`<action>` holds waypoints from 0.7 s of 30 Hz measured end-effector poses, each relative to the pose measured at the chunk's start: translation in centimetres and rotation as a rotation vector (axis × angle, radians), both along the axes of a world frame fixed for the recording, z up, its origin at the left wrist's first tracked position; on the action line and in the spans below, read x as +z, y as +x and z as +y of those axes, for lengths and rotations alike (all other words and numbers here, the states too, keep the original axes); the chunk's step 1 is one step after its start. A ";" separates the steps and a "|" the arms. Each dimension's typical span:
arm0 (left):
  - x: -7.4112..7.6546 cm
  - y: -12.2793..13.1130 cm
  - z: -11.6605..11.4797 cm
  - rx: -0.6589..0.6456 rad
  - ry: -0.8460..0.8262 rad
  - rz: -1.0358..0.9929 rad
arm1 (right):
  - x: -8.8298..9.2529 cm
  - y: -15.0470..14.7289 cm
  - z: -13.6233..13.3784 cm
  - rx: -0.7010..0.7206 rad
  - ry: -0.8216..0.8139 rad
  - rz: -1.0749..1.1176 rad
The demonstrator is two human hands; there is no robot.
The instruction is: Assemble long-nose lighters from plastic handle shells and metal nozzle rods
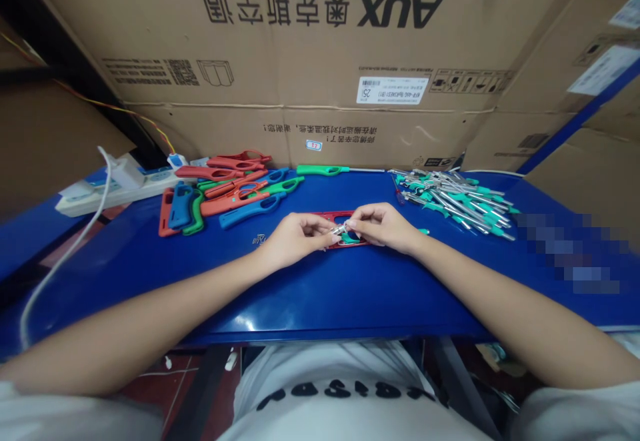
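In the middle of the blue table, my left hand point(303, 238) pinches a small silver metal part point(340, 229) between thumb and fingers. Facing it, my right hand point(377, 224) is closed in a pinch at the other end of that part. Beneath my fingers lies a red lighter handle shell point(343, 215), its ends partly covered by my hands. A teal plastic piece point(350, 237) shows inside the shell. The exact shape of the silver part is hidden by my fingertips.
Red, blue and green lighter handles point(233, 194) are piled at the left. One green lighter point(323, 170) with a metal rod lies at the back. Several metal tubes with teal parts point(455, 201) are heaped right. A power strip point(120, 188) stands far left, before a cardboard wall point(280, 81).
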State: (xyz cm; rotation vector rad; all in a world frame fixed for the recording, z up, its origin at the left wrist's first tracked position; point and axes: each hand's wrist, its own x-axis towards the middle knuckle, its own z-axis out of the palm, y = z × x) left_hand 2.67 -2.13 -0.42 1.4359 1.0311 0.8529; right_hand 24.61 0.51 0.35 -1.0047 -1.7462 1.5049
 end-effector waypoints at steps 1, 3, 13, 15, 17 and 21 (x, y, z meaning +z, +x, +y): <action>0.0 0.0 0.0 0.004 0.007 0.016 | 0.0 0.0 0.0 -0.007 -0.006 0.005; -0.1 -0.1 0.1 0.004 0.027 0.049 | 0.0 0.0 0.0 -0.026 -0.006 0.010; -0.2 0.0 -0.2 -0.021 0.086 0.118 | -0.2 -0.3 -0.5 -0.050 0.075 -0.017; -0.4 0.1 -0.2 -0.009 0.097 0.120 | -0.3 -0.3 -0.6 -0.050 0.089 -0.033; -0.5 0.2 -0.3 0.003 0.107 0.109 | -0.5 -0.3 -0.6 -0.049 0.107 -0.042; -0.6 0.4 -0.4 0.012 0.122 0.086 | -0.7 -0.3 -0.5 -0.052 0.124 -0.040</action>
